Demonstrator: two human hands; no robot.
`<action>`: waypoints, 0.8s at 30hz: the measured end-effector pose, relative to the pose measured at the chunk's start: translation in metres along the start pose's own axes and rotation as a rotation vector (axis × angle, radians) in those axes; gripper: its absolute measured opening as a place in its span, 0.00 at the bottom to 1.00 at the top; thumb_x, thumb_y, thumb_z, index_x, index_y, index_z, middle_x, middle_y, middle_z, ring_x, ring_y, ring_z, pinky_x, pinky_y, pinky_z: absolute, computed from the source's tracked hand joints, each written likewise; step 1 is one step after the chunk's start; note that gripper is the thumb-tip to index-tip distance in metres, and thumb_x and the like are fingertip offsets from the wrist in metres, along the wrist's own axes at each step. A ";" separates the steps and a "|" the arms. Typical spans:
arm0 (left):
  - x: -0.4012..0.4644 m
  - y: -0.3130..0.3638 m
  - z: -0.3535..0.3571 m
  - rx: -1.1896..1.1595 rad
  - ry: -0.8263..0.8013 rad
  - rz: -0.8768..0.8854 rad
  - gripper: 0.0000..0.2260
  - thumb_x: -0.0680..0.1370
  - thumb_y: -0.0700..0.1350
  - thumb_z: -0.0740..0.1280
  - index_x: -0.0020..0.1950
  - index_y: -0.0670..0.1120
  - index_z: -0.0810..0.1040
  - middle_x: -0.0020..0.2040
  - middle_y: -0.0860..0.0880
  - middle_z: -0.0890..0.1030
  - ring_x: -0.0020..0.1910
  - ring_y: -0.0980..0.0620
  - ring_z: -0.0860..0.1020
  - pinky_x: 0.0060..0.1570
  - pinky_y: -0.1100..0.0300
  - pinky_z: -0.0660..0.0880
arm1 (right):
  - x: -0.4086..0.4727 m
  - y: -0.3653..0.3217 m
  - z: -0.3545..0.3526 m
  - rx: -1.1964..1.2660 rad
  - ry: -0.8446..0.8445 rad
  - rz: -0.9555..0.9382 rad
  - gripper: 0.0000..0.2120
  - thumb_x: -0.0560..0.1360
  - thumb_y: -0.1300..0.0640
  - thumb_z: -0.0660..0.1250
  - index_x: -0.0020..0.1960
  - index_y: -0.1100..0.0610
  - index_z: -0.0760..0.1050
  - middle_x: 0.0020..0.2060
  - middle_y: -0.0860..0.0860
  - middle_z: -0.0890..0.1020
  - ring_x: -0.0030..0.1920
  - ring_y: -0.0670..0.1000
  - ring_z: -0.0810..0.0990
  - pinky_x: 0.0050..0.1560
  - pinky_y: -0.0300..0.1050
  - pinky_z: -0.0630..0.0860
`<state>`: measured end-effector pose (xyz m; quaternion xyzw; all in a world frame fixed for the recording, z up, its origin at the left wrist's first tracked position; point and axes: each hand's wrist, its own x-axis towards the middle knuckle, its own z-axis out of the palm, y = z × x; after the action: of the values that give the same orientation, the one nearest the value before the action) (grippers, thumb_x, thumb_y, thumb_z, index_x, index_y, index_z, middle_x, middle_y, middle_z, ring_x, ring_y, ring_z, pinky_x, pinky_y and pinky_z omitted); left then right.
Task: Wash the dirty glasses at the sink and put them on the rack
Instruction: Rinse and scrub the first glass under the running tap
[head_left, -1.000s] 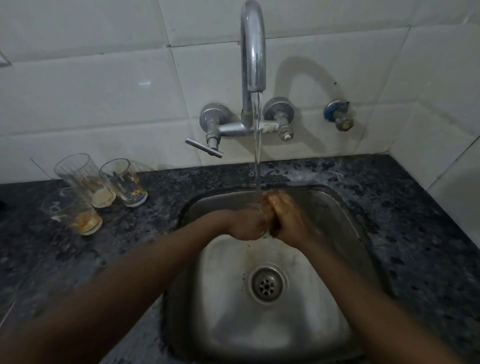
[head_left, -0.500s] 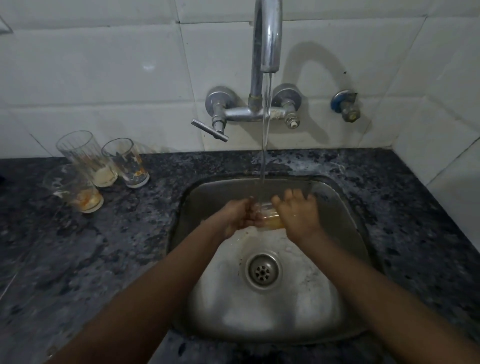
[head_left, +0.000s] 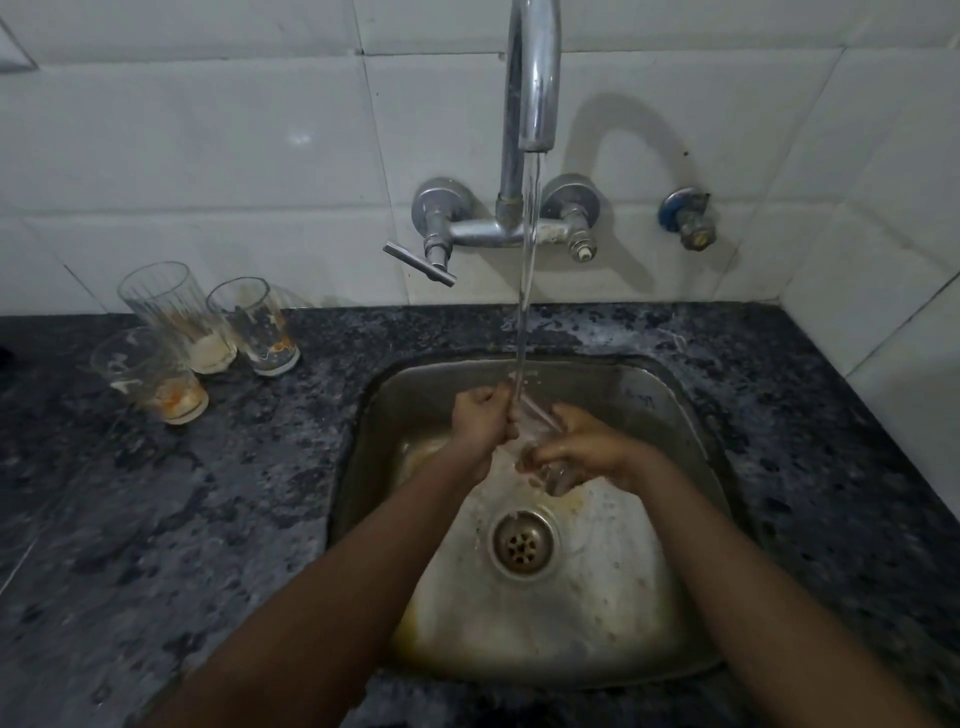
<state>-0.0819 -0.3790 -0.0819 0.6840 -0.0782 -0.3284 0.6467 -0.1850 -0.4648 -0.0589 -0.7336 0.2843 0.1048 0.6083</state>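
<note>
Over the sink (head_left: 675, 415), both hands' grip now tilts the glass (head_left: 545, 457), right hand (head_left: 587, 447) lower, left hand (head_left: 480, 415) at its rim.

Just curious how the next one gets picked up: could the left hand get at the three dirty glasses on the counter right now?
Probably not yet: the left hand and right hand both grip the glass under the water. Otherwise the path to the dirty glasses looks free.

The sink (head_left: 670, 395) is set into the worktop (head_left: 156, 519), below the tap (head_left: 530, 104) fixed to the wall behind. Three glasses (head_left: 176, 317) (head_left: 257, 327) (head_left: 150, 376) are grouped near the worktop's back edge, left of the sink. A fourth glass (head_left: 545, 452) is held over the basin between both hands (head_left: 480, 421) (head_left: 587, 447), behind the drain (head_left: 521, 543).
</note>
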 end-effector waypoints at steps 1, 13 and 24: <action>0.000 0.002 -0.004 -0.047 -0.022 0.033 0.13 0.78 0.44 0.62 0.34 0.44 0.72 0.22 0.52 0.72 0.21 0.58 0.68 0.20 0.69 0.65 | 0.001 0.005 0.000 0.306 -0.063 0.002 0.21 0.69 0.65 0.70 0.60 0.56 0.70 0.50 0.59 0.81 0.40 0.57 0.83 0.41 0.53 0.82; 0.014 0.022 -0.012 0.356 0.049 0.158 0.18 0.78 0.52 0.62 0.32 0.43 0.77 0.30 0.43 0.79 0.30 0.46 0.78 0.37 0.55 0.77 | 0.008 -0.009 0.039 -0.368 0.305 -0.206 0.40 0.65 0.60 0.74 0.71 0.54 0.57 0.54 0.49 0.75 0.50 0.56 0.79 0.44 0.46 0.77; 0.011 0.027 0.009 0.434 0.060 0.170 0.17 0.76 0.55 0.63 0.33 0.46 0.78 0.36 0.43 0.82 0.37 0.46 0.79 0.43 0.53 0.76 | 0.001 -0.006 0.045 -0.822 0.584 -0.184 0.47 0.64 0.55 0.74 0.74 0.53 0.50 0.58 0.57 0.74 0.53 0.60 0.78 0.44 0.49 0.74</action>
<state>-0.0702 -0.3961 -0.0601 0.8074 -0.1852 -0.2277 0.5119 -0.1722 -0.4219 -0.0656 -0.9329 0.3118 -0.0555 0.1714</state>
